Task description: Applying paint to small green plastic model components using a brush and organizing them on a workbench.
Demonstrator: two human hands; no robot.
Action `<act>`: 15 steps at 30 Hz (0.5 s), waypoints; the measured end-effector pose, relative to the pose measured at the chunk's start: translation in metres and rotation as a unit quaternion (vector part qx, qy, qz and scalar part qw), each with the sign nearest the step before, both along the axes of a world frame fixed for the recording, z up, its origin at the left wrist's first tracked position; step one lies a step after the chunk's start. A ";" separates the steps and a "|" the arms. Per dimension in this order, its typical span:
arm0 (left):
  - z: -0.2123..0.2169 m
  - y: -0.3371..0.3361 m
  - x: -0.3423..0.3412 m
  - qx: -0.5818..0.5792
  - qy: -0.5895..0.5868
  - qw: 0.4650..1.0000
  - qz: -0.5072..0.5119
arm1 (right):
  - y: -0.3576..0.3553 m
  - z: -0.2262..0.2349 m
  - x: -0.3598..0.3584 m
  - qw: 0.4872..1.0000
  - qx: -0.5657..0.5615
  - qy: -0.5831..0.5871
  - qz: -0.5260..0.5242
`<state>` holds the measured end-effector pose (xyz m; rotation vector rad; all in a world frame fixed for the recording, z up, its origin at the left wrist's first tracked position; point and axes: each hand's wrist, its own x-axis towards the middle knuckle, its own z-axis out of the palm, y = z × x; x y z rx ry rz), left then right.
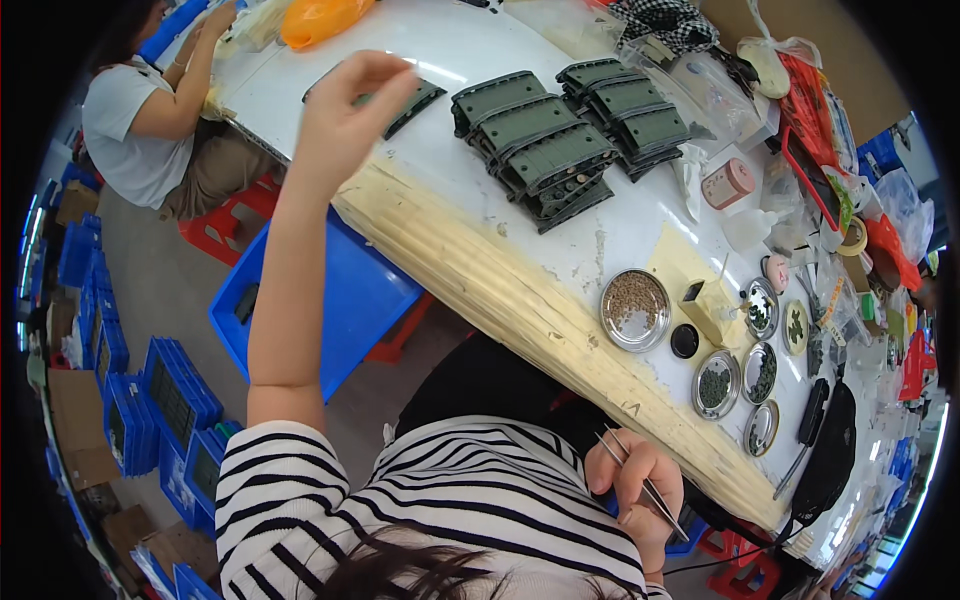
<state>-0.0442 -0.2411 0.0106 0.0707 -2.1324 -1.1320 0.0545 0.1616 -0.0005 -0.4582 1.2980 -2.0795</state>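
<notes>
My left hand is raised over the far left of the table. Its fingers curl loosely, the thumb stands apart from them, and nothing shows in its grasp. Just behind that hand lies a dark green moulded part, partly hidden by it. Low at the right, close to my body, my right hand is closed around metal tweezers. Two stacks of similar green parts, a larger stack and a smaller stack, sit toward the back of the table.
Round metal dishes of small pieces stand at the right, including a dish of brown bits. Beside them are a yellow block and a pink jar. A blue tray sits below the table edge. A co-worker sits at far left.
</notes>
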 end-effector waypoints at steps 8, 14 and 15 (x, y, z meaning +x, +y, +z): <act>-0.227 -0.217 0.231 -0.140 -0.290 0.833 0.450 | -0.016 0.002 0.004 0.999 0.015 0.000 0.030; -0.334 -0.234 0.297 -0.144 -0.553 0.697 0.434 | -0.031 0.013 0.005 0.996 0.058 0.027 0.058; -0.325 -0.220 0.284 -0.134 -0.563 0.695 0.428 | -0.034 0.014 0.007 0.996 0.065 0.037 0.049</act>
